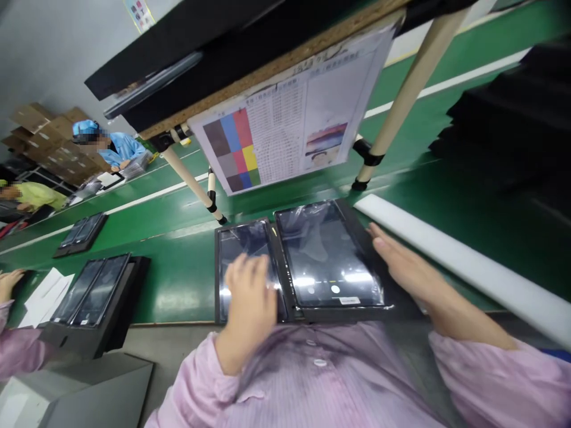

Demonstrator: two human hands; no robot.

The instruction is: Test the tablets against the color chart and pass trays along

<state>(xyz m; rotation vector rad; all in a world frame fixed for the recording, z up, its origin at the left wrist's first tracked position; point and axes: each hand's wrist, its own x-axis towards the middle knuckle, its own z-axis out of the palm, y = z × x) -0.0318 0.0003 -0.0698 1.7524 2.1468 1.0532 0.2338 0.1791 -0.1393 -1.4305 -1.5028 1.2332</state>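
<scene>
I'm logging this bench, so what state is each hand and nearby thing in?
Left hand: fingers bent, over left tablet; contact unclear
Right hand: open, beside right tablet
Left tablet: face up, partly hidden
Right tablet: face up, mostly dark; power unclear
White strip: lying on the bench
Printed sheet: hung up

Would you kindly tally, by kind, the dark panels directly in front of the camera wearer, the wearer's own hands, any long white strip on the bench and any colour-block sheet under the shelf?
Panels: left panel and right panel, 2
Hands: left hand and right hand, 2
White strip: 1
Colour-block sheet: 1
Total: 6
</scene>
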